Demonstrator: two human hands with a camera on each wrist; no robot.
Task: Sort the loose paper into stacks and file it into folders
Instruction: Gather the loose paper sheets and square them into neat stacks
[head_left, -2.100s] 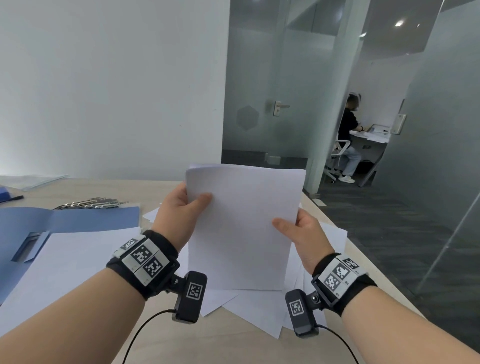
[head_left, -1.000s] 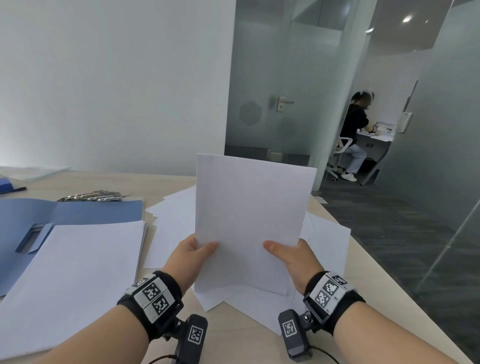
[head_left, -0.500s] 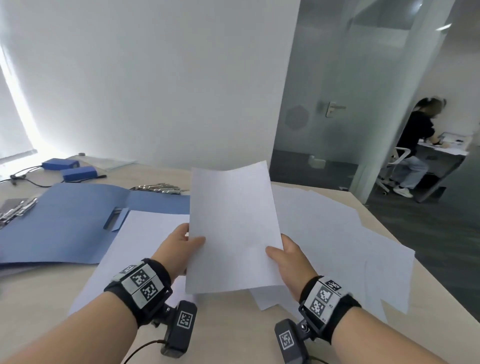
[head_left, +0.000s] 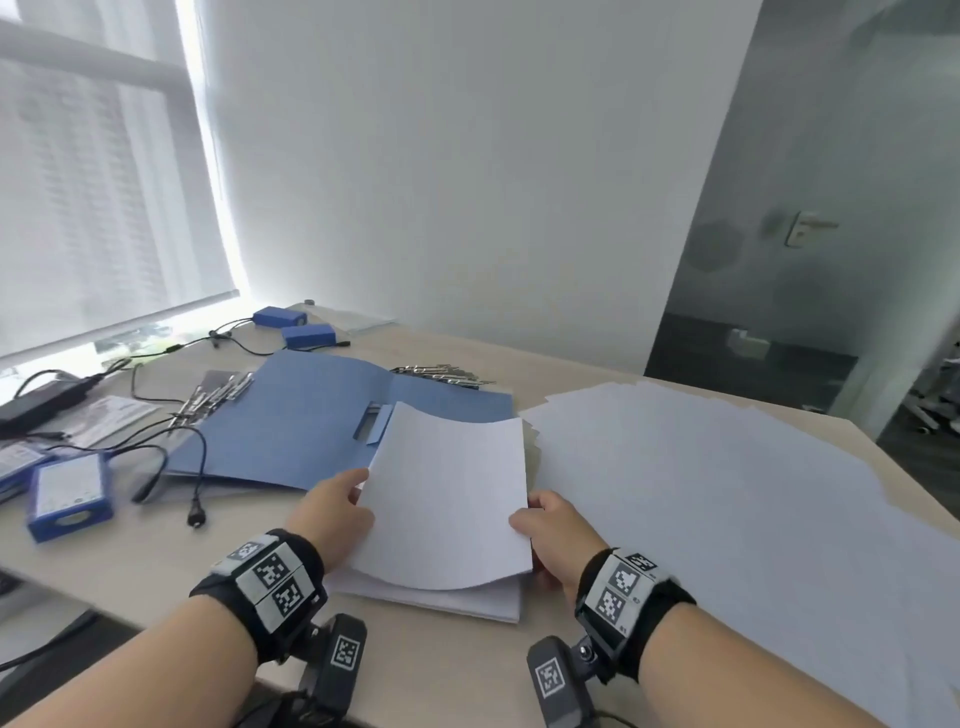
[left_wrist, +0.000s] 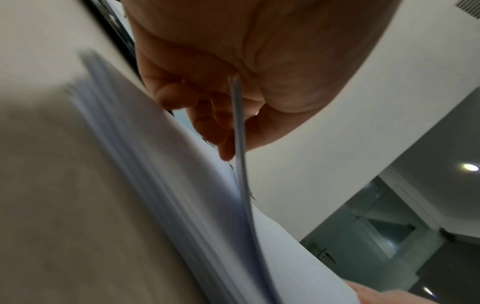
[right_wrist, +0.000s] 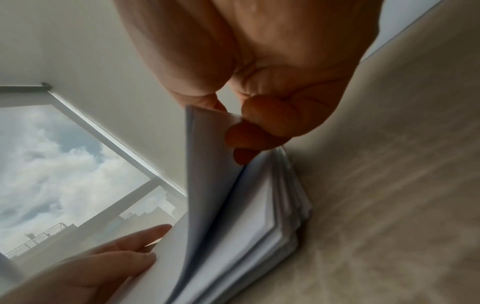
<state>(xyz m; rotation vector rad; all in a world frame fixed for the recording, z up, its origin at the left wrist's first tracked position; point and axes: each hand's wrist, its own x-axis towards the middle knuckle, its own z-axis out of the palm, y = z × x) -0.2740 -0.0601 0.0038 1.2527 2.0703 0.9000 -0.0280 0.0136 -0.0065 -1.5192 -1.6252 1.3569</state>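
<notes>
A small bunch of white sheets (head_left: 447, 493) bows just above a thicker paper stack (head_left: 483, 605) near the table's front edge. My left hand (head_left: 337, 514) pinches the bunch's left edge (left_wrist: 240, 131), thumb on top and fingers beneath. At the right edge (right_wrist: 207, 148), my right hand (head_left: 550, 535) pinches the sheets the same way. An open blue folder (head_left: 306, 415) with a clip slot lies flat behind and to the left of the stack. Loose white paper (head_left: 717, 493) spreads over the table's right side.
Metal binder clips (head_left: 441, 375) lie behind the folder, more at its left (head_left: 213, 397). Blue boxes (head_left: 70, 496), black cables (head_left: 171, 467) and an adapter crowd the left of the table. The front table edge runs under my wrists.
My hands have carried the held sheets leftward and down from upright in the air to just above the stack beside the folder. My view swung left toward the window.
</notes>
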